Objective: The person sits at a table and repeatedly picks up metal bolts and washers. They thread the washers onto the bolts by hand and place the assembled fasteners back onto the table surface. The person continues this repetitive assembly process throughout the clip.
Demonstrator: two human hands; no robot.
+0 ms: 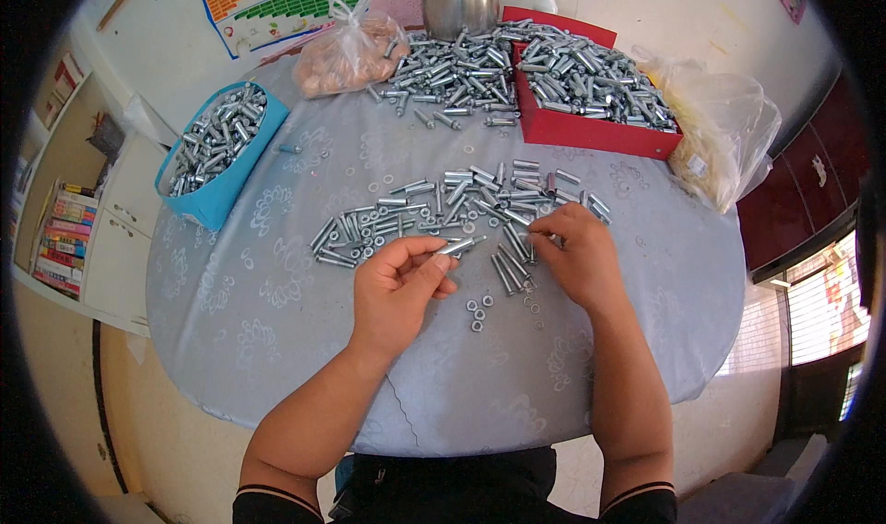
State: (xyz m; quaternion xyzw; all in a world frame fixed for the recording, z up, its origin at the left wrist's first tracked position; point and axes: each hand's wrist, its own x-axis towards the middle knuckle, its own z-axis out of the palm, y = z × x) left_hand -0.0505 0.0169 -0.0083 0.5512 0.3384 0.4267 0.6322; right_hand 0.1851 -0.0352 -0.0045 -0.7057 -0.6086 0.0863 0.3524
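My left hand point(399, 282) is closed round a silver metal bolt with a sleeve point(466, 244), whose narrow end points right. To its right, my right hand point(580, 252) has thumb and forefinger pinched together beside a row of long bolts point(508, 273); whatever lies between the fingertips is too small to make out. A loose pile of metal sleeves and bolts point(480, 192) lies beyond both hands. Hex nuts point(362, 240) are scattered at the pile's left side. Several more nuts point(477, 314) form a small group between my forearms, with thin washers point(533, 308) just right of them.
A grey patterned cloth point(305, 339) covers the oval table. A blue box point(217, 206) of bolts stands at left. At the back are a bag of round brown items point(346, 58), a bolt heap point(452, 72), a steel pot point(460, 5), a red box point(600, 135) and a clear bag point(724, 146).
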